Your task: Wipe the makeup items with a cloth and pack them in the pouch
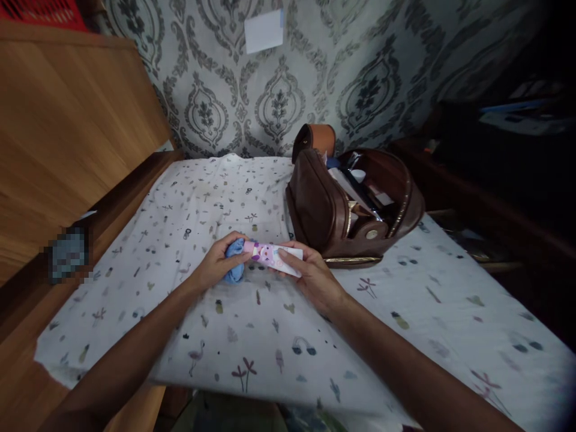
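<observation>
Right hand (318, 279): printed tube (269, 255) pinched by thumb and fingers.
Left hand (219, 262): blue cloth (234, 275) gripped at tube's nine o'clock.
Brown bag (320, 210): seen at tube's two o'clock.

No legible text or numbers

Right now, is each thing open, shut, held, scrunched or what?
Brown zippered bag: unzipped, wide open, things inside.
Pink-and-white tube: held between both hands.
Blue cloth: bunched up.
Left hand: closed on cloth and tube's pink end.
Right hand: gripping tube's white end.
Printed sheet: spread out.
</observation>
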Demonstrator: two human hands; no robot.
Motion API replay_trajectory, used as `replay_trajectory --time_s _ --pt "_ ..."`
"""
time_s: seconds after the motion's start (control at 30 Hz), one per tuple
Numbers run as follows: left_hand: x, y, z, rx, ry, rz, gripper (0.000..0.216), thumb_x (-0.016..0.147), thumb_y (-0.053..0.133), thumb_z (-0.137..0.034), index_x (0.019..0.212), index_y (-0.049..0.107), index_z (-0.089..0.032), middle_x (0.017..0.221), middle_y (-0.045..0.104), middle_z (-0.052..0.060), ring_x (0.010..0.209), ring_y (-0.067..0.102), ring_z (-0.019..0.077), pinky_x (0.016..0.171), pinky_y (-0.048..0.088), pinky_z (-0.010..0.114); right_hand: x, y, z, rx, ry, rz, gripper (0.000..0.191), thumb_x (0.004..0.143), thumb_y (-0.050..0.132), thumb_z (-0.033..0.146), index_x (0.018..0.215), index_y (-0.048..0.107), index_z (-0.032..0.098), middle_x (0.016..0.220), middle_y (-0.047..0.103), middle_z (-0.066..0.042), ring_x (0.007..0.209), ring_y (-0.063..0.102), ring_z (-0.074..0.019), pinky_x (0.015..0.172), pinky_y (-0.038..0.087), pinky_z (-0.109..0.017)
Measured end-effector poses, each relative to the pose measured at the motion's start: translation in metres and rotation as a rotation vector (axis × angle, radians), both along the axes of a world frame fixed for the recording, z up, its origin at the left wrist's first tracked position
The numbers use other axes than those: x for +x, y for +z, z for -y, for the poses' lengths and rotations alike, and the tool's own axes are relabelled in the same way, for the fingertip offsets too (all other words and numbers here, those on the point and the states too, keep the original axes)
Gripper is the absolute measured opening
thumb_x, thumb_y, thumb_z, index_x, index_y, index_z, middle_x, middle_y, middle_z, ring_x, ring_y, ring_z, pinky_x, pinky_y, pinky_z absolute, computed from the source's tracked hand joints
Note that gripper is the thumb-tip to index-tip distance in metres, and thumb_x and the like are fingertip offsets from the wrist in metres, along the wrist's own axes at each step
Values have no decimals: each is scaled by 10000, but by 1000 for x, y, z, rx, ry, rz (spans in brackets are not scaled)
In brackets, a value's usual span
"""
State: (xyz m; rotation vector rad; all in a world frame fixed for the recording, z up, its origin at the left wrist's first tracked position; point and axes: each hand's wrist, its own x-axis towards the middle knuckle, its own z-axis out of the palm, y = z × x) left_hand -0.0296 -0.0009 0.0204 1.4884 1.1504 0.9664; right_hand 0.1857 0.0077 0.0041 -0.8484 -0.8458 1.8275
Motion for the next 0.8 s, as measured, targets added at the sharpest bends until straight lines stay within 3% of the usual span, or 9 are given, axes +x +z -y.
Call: replay_trajectory --time_s 0.23,0.57,0.8 --pt "-1 8 2 197 -2 -116 304 782 741 -368 1008 645 -188 947 629 19 823 555 149 720 459 226 3 -4 -4 -163 57 -81 337 613 926 259 813 673 161 756 745 -26 550 686 -110 473 538 -156" --pt "-2 4 1 115 -5 -106 340 814 710 -460 1005 633 -189 828 600 0 706 531 137 638 445 229 0 4 4 -62 30 -59 372 611 929 349 795 671 152 718 722 0 536 668 -84 472 514 -121" --pt "-4 4 2 201 -2 -157 304 786 746 -401 995 661 -198 909 617 12 796 556 151 709 456 238 0 -1 -1 -238 47 -83 282 684 883 186 822 641 150 691 727 -23 487 669 -104 450 537 -137"
